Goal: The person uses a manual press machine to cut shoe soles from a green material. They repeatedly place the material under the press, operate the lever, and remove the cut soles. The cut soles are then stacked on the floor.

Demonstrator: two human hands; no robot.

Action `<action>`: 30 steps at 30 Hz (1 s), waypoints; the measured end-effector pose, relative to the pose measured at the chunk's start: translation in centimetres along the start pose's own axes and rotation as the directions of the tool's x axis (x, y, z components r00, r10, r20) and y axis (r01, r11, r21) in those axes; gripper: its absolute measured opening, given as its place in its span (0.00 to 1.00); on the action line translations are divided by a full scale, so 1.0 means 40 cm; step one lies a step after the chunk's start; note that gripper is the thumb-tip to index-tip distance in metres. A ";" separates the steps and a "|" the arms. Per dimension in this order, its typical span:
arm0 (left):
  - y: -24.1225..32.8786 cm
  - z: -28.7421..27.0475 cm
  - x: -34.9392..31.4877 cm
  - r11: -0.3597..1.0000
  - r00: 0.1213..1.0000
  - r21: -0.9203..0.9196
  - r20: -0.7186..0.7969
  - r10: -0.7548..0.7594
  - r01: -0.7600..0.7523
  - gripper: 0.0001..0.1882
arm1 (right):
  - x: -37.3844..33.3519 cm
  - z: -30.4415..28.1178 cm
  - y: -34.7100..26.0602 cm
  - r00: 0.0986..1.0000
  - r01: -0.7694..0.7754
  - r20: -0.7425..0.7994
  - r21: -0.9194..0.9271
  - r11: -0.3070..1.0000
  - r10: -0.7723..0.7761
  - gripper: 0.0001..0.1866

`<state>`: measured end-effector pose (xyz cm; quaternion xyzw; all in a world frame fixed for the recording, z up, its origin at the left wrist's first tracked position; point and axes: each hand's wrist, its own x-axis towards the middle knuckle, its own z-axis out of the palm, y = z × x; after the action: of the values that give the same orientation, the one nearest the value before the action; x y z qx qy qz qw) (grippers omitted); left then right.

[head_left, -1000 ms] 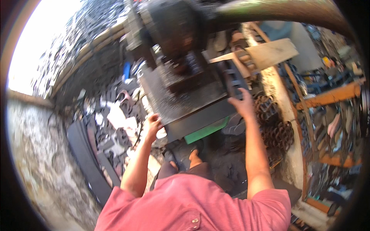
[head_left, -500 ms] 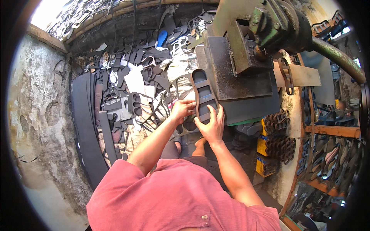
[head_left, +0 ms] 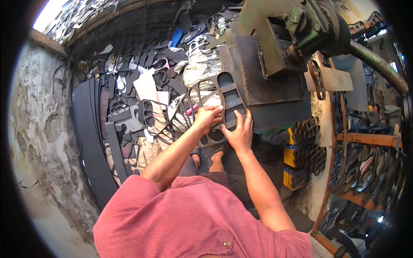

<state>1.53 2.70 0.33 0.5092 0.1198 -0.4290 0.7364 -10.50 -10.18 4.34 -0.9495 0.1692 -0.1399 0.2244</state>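
A sole-shaped metal cutting die [head_left: 232, 102] with crossbars lies on a dark sheet [head_left: 271, 114], at the left front edge of the press. The fingers of my left hand [head_left: 208, 119] are bent together against the die's left edge. My right hand [head_left: 239, 134] spans its near end, thumb on the left side and fingers over the right. Left of the die, a strip of the sheet with sole-shaped holes [head_left: 190, 91] hangs over the edge, partly behind my left hand.
A heavy green press [head_left: 275, 47] with a dark metal plate [head_left: 275, 86] stands at the far right. Cut scraps [head_left: 124, 114] heap up on the left, beside long dark strips [head_left: 92, 129] along the wall. Stacked dies [head_left: 307, 159] and yellow boxes [head_left: 292, 178] sit at right.
The view has shifted slightly. The die sits at about the same place on the sheet, and both hands stay at its edges, the left one a little farther up its side.
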 end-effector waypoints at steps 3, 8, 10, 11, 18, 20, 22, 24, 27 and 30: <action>0.022 0.037 -0.023 0.994 0.998 0.090 0.026 0.062 -0.064 0.28 | 0.010 -0.019 0.005 0.998 -0.057 0.022 0.010 0.998 0.057 0.40; 0.038 0.108 0.052 0.995 0.999 0.102 0.031 0.008 -0.011 0.30 | -0.043 -0.099 0.249 0.958 -0.271 0.016 0.389 0.881 0.288 0.28; 0.051 0.156 0.089 0.997 0.999 0.081 0.048 -0.016 0.012 0.29 | -0.048 -0.129 0.300 0.982 -0.186 -0.029 -0.003 0.983 0.186 0.34; 0.048 0.178 0.106 0.999 0.998 0.050 0.058 -0.021 0.018 0.28 | -0.049 -0.137 0.322 0.971 -0.240 0.001 -0.092 0.966 0.241 0.35; -0.015 0.058 0.192 0.899 0.799 0.362 -0.449 0.400 -0.246 0.27 | 0.013 -0.157 0.370 0.905 -0.391 0.004 -0.381 0.838 0.424 0.39; -0.020 -0.009 0.196 0.999 0.919 0.015 -0.394 -0.029 0.038 0.30 | 0.044 -0.166 0.376 0.902 -0.405 -0.002 -0.353 0.844 0.432 0.40; -0.019 -0.071 0.203 0.985 0.994 -0.173 -0.110 -0.022 0.003 0.28 | 0.076 -0.170 0.388 0.898 -0.423 -0.023 -0.324 0.846 0.440 0.40; 0.036 -0.059 0.200 0.974 0.995 -0.208 -0.042 0.087 -0.094 0.24 | 0.100 -0.173 0.414 0.896 -0.438 -0.062 -0.275 0.856 0.439 0.39; 0.124 -0.039 0.188 0.964 0.964 0.007 0.027 0.264 -0.265 0.24 | 0.151 -0.176 0.449 0.882 -0.468 -0.061 -0.221 0.855 0.467 0.39; 0.198 0.015 0.190 0.977 0.977 0.001 0.006 0.213 -0.213 0.23 | 0.207 -0.182 0.482 0.855 -0.515 -0.039 -0.192 0.835 0.518 0.40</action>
<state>11.93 -0.79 1.07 0.5185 0.0619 -0.3493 0.7780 -10.50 -32.34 3.05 -0.8869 0.4301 -0.0501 0.1607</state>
